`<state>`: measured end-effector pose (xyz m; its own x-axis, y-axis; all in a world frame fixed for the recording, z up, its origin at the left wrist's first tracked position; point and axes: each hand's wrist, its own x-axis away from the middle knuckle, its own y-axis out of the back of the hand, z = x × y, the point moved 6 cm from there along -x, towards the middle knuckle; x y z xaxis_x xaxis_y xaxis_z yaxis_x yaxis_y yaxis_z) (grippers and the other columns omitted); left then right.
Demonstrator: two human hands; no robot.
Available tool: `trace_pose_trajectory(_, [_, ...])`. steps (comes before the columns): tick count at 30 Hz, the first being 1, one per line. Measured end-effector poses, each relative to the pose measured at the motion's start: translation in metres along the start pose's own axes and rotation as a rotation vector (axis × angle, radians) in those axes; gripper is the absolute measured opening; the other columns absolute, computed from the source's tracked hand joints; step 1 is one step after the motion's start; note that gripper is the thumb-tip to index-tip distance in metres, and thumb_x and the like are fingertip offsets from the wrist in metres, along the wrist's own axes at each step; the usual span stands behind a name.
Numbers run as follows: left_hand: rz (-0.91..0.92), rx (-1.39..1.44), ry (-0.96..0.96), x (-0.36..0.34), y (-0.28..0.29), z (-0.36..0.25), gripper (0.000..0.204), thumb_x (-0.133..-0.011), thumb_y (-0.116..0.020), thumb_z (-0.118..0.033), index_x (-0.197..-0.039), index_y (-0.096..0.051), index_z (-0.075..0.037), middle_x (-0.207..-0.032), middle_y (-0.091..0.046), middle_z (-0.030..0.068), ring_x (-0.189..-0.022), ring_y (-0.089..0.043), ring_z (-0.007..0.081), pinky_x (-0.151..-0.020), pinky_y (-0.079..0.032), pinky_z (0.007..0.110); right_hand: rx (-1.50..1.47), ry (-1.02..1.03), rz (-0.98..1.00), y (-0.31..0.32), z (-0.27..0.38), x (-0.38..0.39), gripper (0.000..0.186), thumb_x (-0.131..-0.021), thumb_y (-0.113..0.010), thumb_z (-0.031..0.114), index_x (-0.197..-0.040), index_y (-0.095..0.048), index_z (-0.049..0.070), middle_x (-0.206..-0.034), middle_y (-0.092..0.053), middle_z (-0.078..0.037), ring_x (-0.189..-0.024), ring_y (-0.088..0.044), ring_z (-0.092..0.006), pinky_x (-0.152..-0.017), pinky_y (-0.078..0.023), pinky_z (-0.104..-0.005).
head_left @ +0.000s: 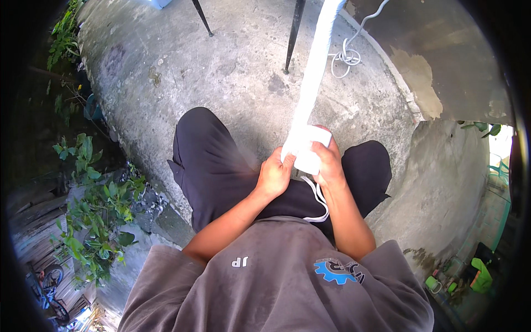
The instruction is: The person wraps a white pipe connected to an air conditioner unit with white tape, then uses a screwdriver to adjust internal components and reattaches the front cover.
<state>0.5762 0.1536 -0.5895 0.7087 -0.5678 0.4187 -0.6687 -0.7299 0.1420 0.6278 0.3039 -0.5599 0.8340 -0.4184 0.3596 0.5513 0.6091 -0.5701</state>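
Note:
My left hand (275, 172) is closed at the lower end of a long white strip (314, 66), its thumb pressed along the left side of a squarish white piece (306, 161). The strip runs up from my hands to the top edge of the view. My right hand (328, 165) grips the right side of the white piece, thumb over its face, other fingers mostly hidden behind it. A white cord (322, 205) hangs below my hands in a loop over my lap, between my bent knees. The join between strip and piece is too bright to make out.
I sit on stained concrete (144, 77). Thin dark metal legs (293, 39) stand ahead, with a tangled white cord (347, 58) beside a dark panel (442, 44). Leafy plants (83, 193) and a bicycle (51, 288) are on the left; small green items (480, 274) lie at lower right.

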Motion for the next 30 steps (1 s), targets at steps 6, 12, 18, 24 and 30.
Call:
trace_pose_trajectory(6, [0.088, 0.146, 0.09, -0.002, -0.001, -0.005, 0.056, -0.108, -0.061, -0.046, -0.138, -0.057, 0.001, -0.125, -0.071, 0.0217, -0.109, -0.073, 0.033, -0.094, -0.056, 0.044, 0.148, 0.067, -0.065, -0.017, 0.015, 0.017, 0.062, -0.09, -0.079, 0.005, -0.14, -0.044, 0.004, -0.118, -0.063, -0.009, -0.106, -0.066, -0.0168, -0.092, -0.057, -0.0337])
trace_pose_trajectory(12, [0.085, 0.252, -0.384, 0.02, 0.025, -0.046, 0.103, -0.09, -0.085, -0.037, -0.164, -0.023, -0.002, -0.149, -0.055, 0.0204, -0.126, -0.062, 0.0331, -0.109, -0.05, 0.046, 0.594, 0.091, -0.094, -0.043, 0.026, 0.029, 0.063, -0.097, -0.078, 0.017, -0.148, -0.043, 0.005, -0.127, -0.064, -0.012, -0.117, -0.066, -0.0221, -0.098, -0.055, -0.0369])
trace_pose_trajectory(18, [-0.047, 0.503, -0.174, 0.018, 0.029, -0.036, 0.094, -0.082, -0.087, -0.012, -0.157, -0.032, -0.004, -0.136, -0.06, 0.0148, -0.124, -0.063, 0.0264, -0.105, -0.053, 0.038, 0.564, 0.071, 0.203, -0.037, 0.031, 0.023, 0.047, -0.108, -0.065, 0.021, -0.148, -0.054, 0.002, -0.135, -0.066, -0.015, -0.124, -0.066, -0.0257, -0.106, -0.053, -0.0386])
trace_pose_trajectory(24, [0.055, 1.0, 0.267, -0.012, 0.024, -0.033, 0.046, -0.108, -0.044, -0.044, -0.132, -0.052, -0.005, -0.103, -0.07, 0.015, -0.075, -0.071, 0.0224, -0.054, -0.058, 0.035, -0.042, -0.294, 0.201, 0.009, -0.019, -0.043, 0.057, -0.099, -0.075, 0.035, -0.145, -0.058, 0.006, -0.119, -0.072, -0.009, -0.113, -0.07, -0.023, -0.101, -0.055, -0.0439])
trace_pose_trajectory(30, [0.26, 0.543, 0.577, -0.039, 0.004, -0.025, 0.062, -0.114, -0.024, -0.057, -0.124, -0.058, -0.006, -0.08, -0.063, 0.0072, -0.056, -0.059, 0.0165, -0.041, -0.048, 0.031, -0.106, -0.436, 0.432, 0.009, -0.038, -0.072, 0.076, -0.083, -0.091, 0.034, -0.143, -0.058, 0.002, -0.126, -0.07, -0.012, -0.12, -0.067, -0.0242, -0.102, -0.054, -0.0431])
